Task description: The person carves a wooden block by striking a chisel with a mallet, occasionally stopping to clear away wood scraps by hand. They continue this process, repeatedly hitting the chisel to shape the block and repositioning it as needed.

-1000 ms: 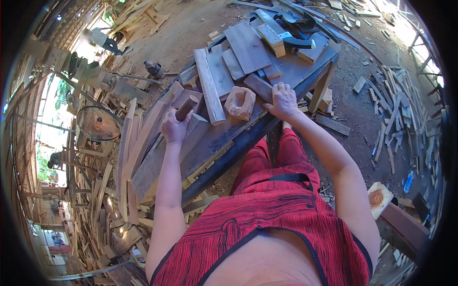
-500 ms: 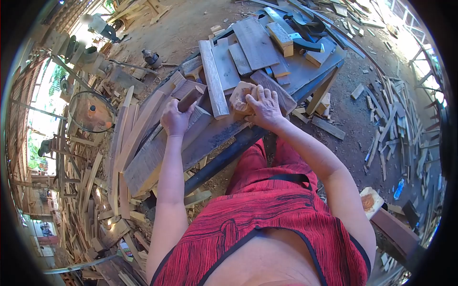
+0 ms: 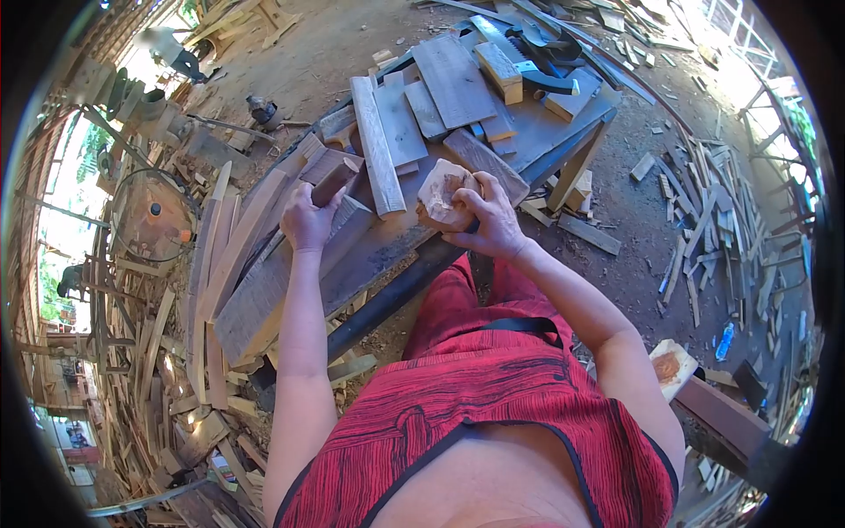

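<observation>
My left hand is closed around a short brown wooden stick, its pale end pointing up and right. In my right hand is a rough, pale wooden block with a brown, gouged face, gripped at its right side by the thumb and fingers. The block is above the near edge of the workbench. Between the hands a long pale wooden strip lies on the bench. A dark wooden board rests just behind the block.
Flat boards, a hand saw and a short thick block lie on the bench's far part. Long planks lean at the left. Scrap wood covers the ground at right. Another person is far off at upper left.
My right hand has turned and lifted the wooden block, so its gouged face now shows toward me. My left hand keeps its hold on the stick. The whole view has shifted slightly.
</observation>
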Demonstrator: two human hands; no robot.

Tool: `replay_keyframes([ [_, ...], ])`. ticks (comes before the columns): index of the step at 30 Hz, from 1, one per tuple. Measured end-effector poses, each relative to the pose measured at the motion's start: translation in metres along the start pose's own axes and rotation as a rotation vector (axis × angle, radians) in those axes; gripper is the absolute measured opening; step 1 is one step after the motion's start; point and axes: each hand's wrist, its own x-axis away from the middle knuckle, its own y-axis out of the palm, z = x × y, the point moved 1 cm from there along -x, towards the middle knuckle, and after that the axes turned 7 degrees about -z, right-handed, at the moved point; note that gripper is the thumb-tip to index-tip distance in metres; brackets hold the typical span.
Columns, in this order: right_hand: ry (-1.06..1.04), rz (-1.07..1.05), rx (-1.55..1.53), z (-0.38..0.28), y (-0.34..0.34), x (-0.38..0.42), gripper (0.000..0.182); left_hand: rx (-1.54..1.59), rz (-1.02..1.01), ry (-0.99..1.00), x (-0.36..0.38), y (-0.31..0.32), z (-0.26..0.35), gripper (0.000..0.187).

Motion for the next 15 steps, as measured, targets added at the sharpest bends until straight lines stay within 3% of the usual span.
replay_keyframes([
  [4, 0.119, 0.057, -0.226, 0.0, -0.021, 0.011, 0.061, 0.026, 0.03, 0.044, 0.0, 0.002, -0.001, 0.046],
  [6, 0.329, 0.151, -0.476, 0.008, -0.035, 0.019, 0.06, 0.004, 0.024, 0.021, 0.001, 0.001, 0.0, 0.046],
  [8, 0.483, 0.273, -1.024, 0.025, -0.054, 0.029, 0.057, 0.03, 0.034, 0.045, 0.001, 0.002, 0.0, 0.047],
  [10, 0.493, 0.514, -1.317, 0.043, -0.082, 0.044, 0.053, -0.006, 0.027, 0.038, 0.0, 0.004, -0.004, 0.046],
  [13, 0.588, 0.639, -1.473, 0.091, -0.118, 0.083, 0.06, 0.013, 0.026, 0.054, 0.001, 0.005, -0.004, 0.046],
  [15, 0.757, 0.79, -1.52, 0.112, -0.139, 0.112, 0.069, 0.009, 0.027, 0.049, 0.0, 0.006, -0.005, 0.046],
])
